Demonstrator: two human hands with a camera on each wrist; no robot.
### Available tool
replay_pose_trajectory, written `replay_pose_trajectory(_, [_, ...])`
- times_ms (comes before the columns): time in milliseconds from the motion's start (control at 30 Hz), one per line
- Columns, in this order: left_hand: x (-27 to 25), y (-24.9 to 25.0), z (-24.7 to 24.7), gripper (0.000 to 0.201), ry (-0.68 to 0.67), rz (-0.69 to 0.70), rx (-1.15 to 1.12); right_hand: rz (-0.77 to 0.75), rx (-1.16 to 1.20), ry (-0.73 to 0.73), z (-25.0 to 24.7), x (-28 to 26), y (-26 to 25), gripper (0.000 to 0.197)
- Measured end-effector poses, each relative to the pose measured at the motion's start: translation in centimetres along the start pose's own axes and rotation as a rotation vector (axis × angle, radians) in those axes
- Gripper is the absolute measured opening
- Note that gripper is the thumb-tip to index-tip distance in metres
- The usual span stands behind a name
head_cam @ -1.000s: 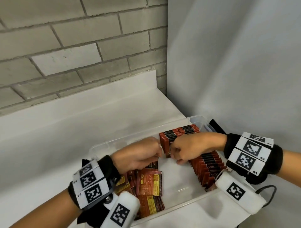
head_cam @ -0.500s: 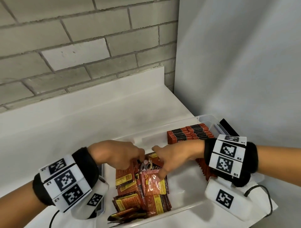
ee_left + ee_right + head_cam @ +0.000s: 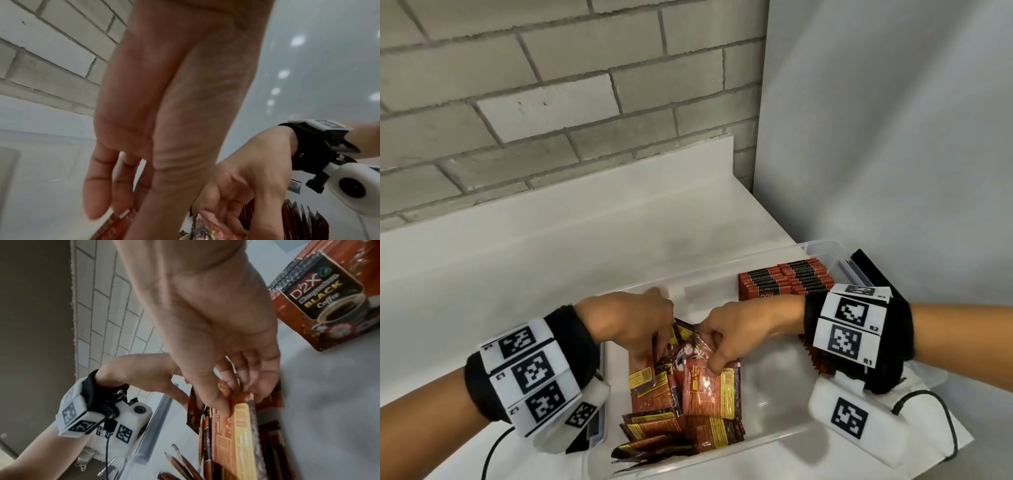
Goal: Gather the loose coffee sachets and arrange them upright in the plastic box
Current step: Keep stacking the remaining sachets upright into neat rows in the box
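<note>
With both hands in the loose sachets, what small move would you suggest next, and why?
Probably close both hands, left hand and right hand, on a few loose sachets and lift them: they lie flat, while the upright row has floor free beside it.

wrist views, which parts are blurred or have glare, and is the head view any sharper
Left wrist view: the left hand fills the frame, soft and close; the sachets at the bottom are smeared. Right wrist view: the right hand is soft, the standing sachet's print readable. Head view: sharper, with glare on the top loose sachet.
</note>
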State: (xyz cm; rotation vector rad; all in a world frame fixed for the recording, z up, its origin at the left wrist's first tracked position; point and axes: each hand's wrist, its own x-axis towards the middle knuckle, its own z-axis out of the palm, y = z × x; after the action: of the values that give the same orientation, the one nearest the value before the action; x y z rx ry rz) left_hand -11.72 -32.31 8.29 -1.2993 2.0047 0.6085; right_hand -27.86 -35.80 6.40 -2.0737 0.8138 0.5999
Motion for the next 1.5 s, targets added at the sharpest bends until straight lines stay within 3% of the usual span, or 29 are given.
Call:
replay_pose_trajectory(267, [0.0, -0.4, 0.5, 0.031, 0.021, 0.072, -0.205, 0.031, 0.226, -0.019, 0.4, 0.0, 0.2, 0.02])
replay_pose_trajectory(400, [0.0, -0.3, 0.7, 0.033, 0.002, 0.118, -0.235, 0.058, 0.317, -0.063, 0.5, 0.0, 0.1, 0.05])
replay_pose_trajectory(467, [0.0, -0.2, 0.8, 0.029, 0.019, 0.129, -0.259, 0.062, 0.338, -0.08, 0.6, 0.2, 0.1, 0.054])
replay_pose_trajectory(567, [0.0, -0.3, 0.9, 0.023, 0.051, 0.135, -0.292, 0.053, 0.342, -0.077, 0.7, 0.5, 0.3, 0.045])
replay_pose_trajectory(667, [-0.3, -0.4, 0.8, 0.02, 0.052, 0.133, -0.311, 0.045, 0.335, -0.066, 0.6, 0.5, 0.4, 0.015])
replay_pose_trajectory(767, [-0.5, -0.4, 0.9, 0.021, 0.029, 0.146, -0.313, 0.041, 0.359, -0.051, 0.6, 0.4, 0.5, 0.014])
replay_pose_trajectory(867, [-0.5, -0.4, 0.9, 0.021, 0.021, 0.155, -0.304, 0.019, 0.416, -0.072, 0.6, 0.5, 0.7, 0.028])
replay_pose_trajectory(1067, [-2.5, -1.5, -0.7, 0.013, 0.004, 0.219, -0.476, -0.077, 0.478, 0.012, -0.4, -0.4, 1.1, 0.01])
replay_pose_trajectory(1200, [-4.3, -3.1, -2.6, 0.015, 0.144, 0.226, -0.681, -0.19, 0.606, 0.087, -2.3, -1.1, 1.6, 0.016])
replay_pose_trajectory(1333, [-4.8, -4.0, -3.8, 0.023, 0.393, 0.238, -0.975, -0.299, 0.852, 0.177, -4.5, -2.0, 2.1, 0.015])
replay_pose_trajectory(1500, [-2.5, -3.8, -4.8, 0.028, 0.714, 0.171, -1.148, -0.374, 1.127, 0.32, -6.5, -1.9, 2.4, 0.031])
